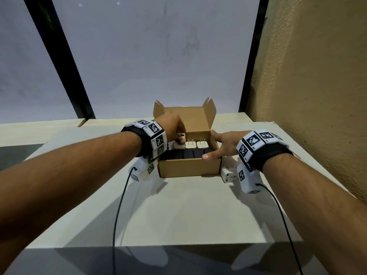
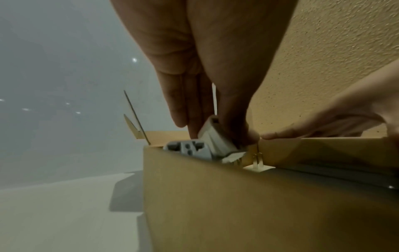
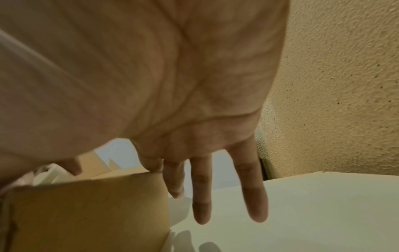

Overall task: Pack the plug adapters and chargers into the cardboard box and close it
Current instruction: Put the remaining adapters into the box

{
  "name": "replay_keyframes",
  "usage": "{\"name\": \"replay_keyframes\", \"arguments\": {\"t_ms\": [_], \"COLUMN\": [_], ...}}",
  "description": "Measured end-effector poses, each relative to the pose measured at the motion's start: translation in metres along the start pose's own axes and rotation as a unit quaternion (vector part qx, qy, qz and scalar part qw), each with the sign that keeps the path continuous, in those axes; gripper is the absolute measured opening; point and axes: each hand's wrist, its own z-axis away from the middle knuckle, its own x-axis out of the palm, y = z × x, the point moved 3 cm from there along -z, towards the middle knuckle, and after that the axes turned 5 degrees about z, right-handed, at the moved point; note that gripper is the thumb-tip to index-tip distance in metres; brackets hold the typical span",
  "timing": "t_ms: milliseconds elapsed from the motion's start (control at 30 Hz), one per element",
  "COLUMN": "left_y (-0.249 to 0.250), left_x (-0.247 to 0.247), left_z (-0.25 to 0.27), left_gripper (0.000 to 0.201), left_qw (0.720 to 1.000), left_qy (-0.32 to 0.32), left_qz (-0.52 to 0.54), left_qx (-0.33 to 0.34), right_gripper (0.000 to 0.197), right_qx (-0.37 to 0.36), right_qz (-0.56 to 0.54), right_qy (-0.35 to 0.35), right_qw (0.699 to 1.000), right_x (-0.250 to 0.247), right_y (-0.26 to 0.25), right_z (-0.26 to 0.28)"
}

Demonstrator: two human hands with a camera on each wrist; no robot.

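The cardboard box (image 1: 189,167) stands open in the middle of the table, its lid (image 1: 195,120) upright at the back. A row of black adapters (image 1: 188,154) fills the front, and white chargers (image 1: 196,144) stand prongs-up behind them. Over the back left corner my left hand (image 1: 180,140) pinches a white charger (image 1: 182,135), seen tilted in the left wrist view as the white charger (image 2: 215,138) beside a grey socket face (image 2: 187,148). My right hand (image 1: 215,144) rests on the box's right rim with straight fingers (image 3: 201,196), thumb on the front rim.
A white adapter (image 1: 229,174) lies on the table (image 1: 188,211) outside the box's right front corner, under my right wrist. A textured wall (image 1: 317,86) runs close along the right. Cables hang from both wrist units toward the near table edge.
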Motion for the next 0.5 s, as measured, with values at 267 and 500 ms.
{"name": "replay_keyframes", "arguments": {"t_ms": [267,500], "left_y": [-0.0011,0.0021], "left_x": [0.0048,0.0031], "left_z": [0.0017,0.0074], "left_gripper": [0.024,0.026], "left_qw": [0.999,0.999], "left_qy": [-0.016,-0.024], "left_qz": [-0.031,-0.038], "left_qx": [0.007,0.016], "right_gripper": [0.106,0.107], "right_qx": [-0.001,0.002], "right_qz": [0.001,-0.002], "right_qy": [0.000,-0.006], "right_qw": [1.000,1.000], "right_x": [-0.0017,-0.0008], "right_y": [-0.0014,-0.0015], "right_z": [0.0025,0.0015]}}
